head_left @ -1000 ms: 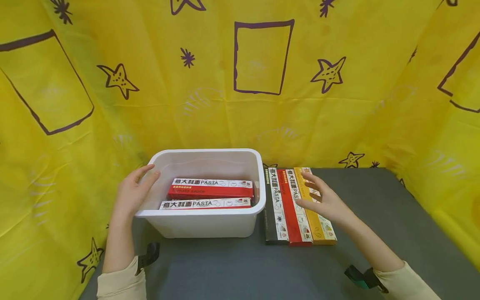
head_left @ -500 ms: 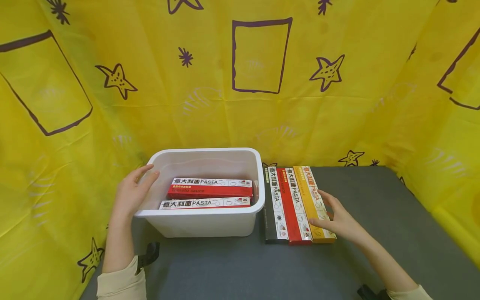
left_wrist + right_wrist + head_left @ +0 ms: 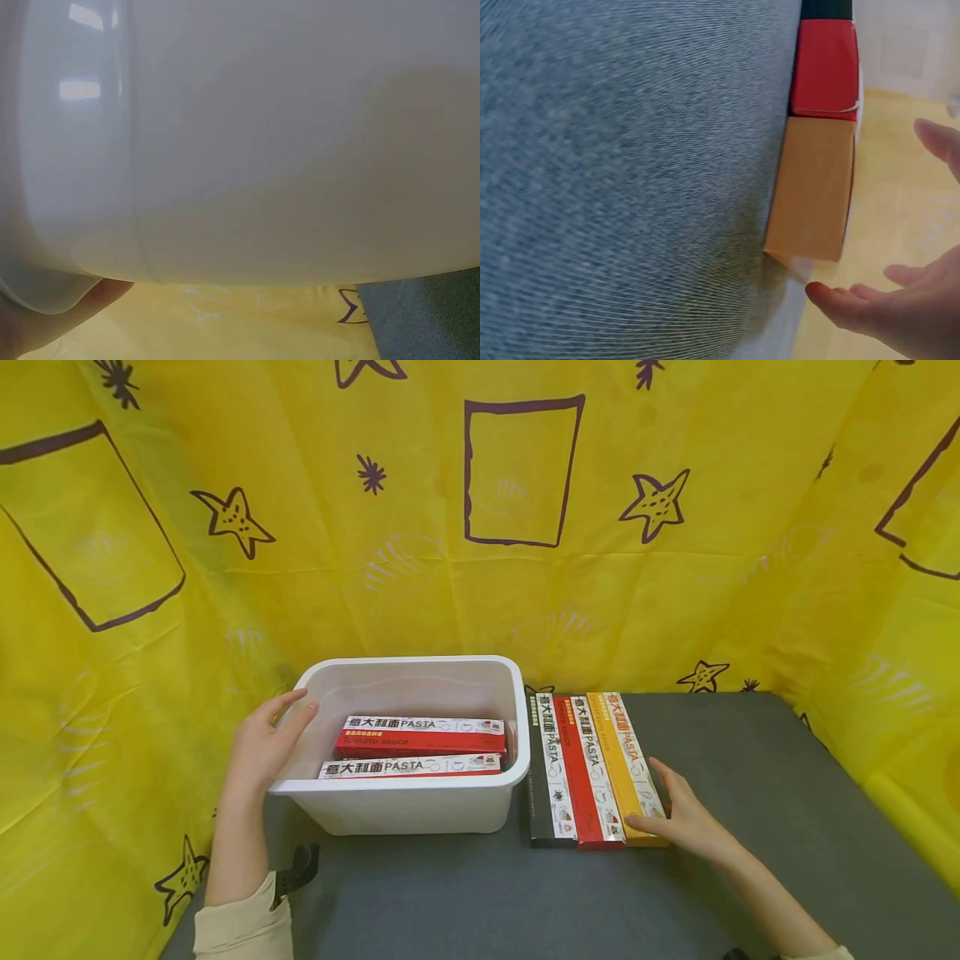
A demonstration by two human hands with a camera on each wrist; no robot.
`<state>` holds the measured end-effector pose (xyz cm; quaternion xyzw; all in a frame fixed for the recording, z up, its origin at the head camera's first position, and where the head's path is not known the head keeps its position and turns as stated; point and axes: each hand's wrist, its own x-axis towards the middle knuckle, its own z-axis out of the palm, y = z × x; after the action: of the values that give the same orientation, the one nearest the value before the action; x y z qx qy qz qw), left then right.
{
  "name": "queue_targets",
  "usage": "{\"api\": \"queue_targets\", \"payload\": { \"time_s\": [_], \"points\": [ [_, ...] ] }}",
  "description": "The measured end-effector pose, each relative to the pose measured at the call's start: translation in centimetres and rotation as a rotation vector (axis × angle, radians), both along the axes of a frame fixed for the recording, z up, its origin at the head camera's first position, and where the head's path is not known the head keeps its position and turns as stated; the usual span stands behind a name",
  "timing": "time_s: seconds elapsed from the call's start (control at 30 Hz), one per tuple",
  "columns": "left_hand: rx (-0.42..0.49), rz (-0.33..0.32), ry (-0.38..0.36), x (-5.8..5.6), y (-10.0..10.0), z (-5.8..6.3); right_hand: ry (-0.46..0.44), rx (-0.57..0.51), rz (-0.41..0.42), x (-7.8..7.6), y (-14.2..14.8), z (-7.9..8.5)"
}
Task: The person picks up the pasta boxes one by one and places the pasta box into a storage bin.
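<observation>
My left hand (image 3: 262,743) holds the left rim of a white plastic bin (image 3: 412,810); in the left wrist view the bin wall (image 3: 247,135) fills most of the frame. Two red-and-white pasta boxes (image 3: 420,743) lie inside the bin. To its right, a black pasta box (image 3: 542,793), a red one (image 3: 581,785) and a yellow one (image 3: 617,764) lie side by side. My right hand (image 3: 693,818) is spread at the near end of the yellow box, thumb over its top and fingers along its right side. In the right wrist view a gap shows between fingertips and box end (image 3: 810,187).
A dark grey table surface (image 3: 480,893) lies under everything. Yellow cloth (image 3: 420,602) printed with stars and frames hangs behind and at both sides, close to the back of the bin. The bin stands right beside the black box.
My right hand has come down and toward me, from over the red and yellow boxes to the yellow box's near end. The left hand, bin and boxes have stayed put.
</observation>
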<state>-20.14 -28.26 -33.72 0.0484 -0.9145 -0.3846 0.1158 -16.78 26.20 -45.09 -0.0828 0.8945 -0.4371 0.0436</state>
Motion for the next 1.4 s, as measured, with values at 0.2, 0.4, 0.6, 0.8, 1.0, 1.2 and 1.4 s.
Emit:
{"api": "queue_targets", "payload": {
  "time_s": [0.2,0.4,0.6,0.8,1.0,1.2,1.4],
  "points": [
    [0.008,-0.002,-0.020,0.0,0.1,0.0,-0.036,0.046,-0.005,0.0,0.2,-0.9],
    [0.010,-0.001,-0.017,0.0,0.1,0.0,-0.059,0.048,0.007,-0.1,0.2,-1.6],
    [0.009,-0.002,-0.014,-0.1,0.1,0.0,-0.060,0.006,0.034,-0.3,0.2,-2.1],
    [0.024,0.001,-0.011,-0.1,0.1,0.0,-0.090,-0.008,0.036,-0.4,0.0,-2.1],
    [0.021,0.005,-0.013,-0.1,0.1,0.0,-0.105,-0.022,0.034,-0.3,-0.1,-2.2],
    [0.023,0.009,-0.015,-0.1,0.0,0.0,-0.082,-0.015,0.027,-0.3,-0.2,-2.2],
    [0.019,0.009,-0.019,-0.1,0.0,0.0,-0.019,-0.006,0.009,-0.4,-0.1,-2.3]
  ]
}}
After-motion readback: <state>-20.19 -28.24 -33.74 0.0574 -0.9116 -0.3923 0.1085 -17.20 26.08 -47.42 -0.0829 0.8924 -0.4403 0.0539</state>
